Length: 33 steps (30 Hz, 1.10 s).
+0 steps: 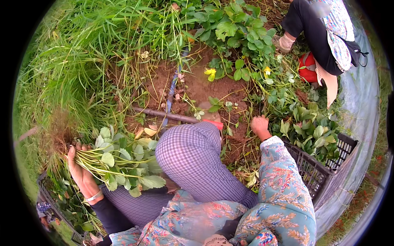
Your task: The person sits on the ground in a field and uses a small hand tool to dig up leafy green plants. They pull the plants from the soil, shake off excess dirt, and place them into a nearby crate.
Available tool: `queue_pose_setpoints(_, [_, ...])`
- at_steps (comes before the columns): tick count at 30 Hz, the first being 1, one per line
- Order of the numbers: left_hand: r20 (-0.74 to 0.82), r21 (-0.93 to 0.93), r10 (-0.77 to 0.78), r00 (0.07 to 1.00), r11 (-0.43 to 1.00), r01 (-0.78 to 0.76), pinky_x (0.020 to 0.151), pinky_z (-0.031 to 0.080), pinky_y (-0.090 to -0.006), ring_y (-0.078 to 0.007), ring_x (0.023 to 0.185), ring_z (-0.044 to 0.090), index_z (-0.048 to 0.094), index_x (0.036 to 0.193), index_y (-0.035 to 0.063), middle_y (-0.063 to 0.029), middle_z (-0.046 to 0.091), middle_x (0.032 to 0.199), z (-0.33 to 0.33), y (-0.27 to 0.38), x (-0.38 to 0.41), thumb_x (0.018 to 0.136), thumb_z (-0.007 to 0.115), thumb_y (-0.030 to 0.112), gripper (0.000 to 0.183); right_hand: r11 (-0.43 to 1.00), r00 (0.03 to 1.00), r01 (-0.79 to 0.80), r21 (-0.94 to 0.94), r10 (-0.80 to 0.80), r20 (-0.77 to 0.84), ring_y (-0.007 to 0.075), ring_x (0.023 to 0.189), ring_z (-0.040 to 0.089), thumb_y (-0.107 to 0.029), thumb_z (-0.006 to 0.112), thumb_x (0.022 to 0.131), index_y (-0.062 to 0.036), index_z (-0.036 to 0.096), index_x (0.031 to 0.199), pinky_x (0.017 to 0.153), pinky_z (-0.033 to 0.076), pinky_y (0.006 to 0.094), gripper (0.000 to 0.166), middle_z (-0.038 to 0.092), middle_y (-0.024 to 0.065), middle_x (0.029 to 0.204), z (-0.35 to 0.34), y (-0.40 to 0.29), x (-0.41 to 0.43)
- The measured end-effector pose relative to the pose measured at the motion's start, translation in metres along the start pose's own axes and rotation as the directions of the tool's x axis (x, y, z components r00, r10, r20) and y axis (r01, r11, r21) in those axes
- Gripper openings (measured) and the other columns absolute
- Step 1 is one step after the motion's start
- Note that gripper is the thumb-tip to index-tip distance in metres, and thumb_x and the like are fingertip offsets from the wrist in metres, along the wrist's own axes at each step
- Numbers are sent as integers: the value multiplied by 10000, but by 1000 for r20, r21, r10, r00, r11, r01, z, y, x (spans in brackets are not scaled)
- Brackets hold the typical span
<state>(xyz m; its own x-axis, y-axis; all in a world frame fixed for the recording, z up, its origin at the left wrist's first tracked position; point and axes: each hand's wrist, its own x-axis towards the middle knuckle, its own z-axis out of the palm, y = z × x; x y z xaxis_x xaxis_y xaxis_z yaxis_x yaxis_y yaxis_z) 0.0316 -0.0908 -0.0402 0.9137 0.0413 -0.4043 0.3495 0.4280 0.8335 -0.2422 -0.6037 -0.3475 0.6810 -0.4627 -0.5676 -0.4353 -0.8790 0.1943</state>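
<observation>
My left hand [80, 176], with a bracelet at the wrist, grips a bundle of strawberry plants [115, 160] by their stems. Their brown roots [60, 130] stick out past the fingers, and the serrated leaves spread over my left leg. Low over the soil, to the right of my knee, is my right hand [260, 124]. Its fingers are curled downward beside runners and weeds; whether they hold a stem is hidden. A wooden tool handle [166, 114] with a red end lies on the reddish soil [197, 80] in front of my knee.
Black plastic crates with leafy plants stand at right [311, 178] and left [55, 212]. Strawberry plants [240, 27] and tall grass [92, 40] grow ahead. A blue strip [172, 89] crosses the soil. One person [317, 33] sits at upper right; another [44, 210] is partly visible lower left.
</observation>
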Motion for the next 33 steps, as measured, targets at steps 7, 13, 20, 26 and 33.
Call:
queue_pose_setpoints(7, [152,-2,-47,987,999,48,826,411,-333,-165,768,495,499,953,40,-34,508,805,-12,0,2,820,583,124,178,949,973,61,308,12,-230,295,979,507,-221,527,751,-50,625,779,741,441,491,199,596,117,907,44,-32,-91])
queue_pose_setpoints(13, [94,-35,-37,995,999,40,807,385,-330,-178,742,475,482,876,34,-43,482,765,-1,-3,-6,800,590,102,148,963,997,-15,271,34,-66,314,1041,495,-243,536,764,-54,620,824,768,427,539,215,580,125,1000,84,-13,-161])
queue_pose_setpoints(20, [149,-17,-63,987,998,66,815,387,-340,-177,745,474,478,886,33,-40,473,764,4,-3,-11,797,584,99,154,913,990,80,399,-27,-136,316,799,588,-155,555,736,-17,558,812,662,492,412,157,595,160,844,-12,-39,-104])
queue_pose_setpoints(26, [136,16,-76,988,997,74,811,387,-344,-175,743,469,463,913,39,-34,458,763,3,-8,-1,785,592,106,193,861,862,24,507,239,-447,317,700,608,-135,536,785,-55,613,845,633,498,398,127,618,157,787,-64,-30,40])
queue_pose_setpoints(33, [90,55,-93,992,995,88,810,384,-339,-169,748,468,454,938,46,-28,457,767,4,-16,7,787,591,110,215,909,876,-149,389,304,-374,354,812,607,-204,516,752,-26,649,746,713,486,422,222,629,201,866,-49,42,190])
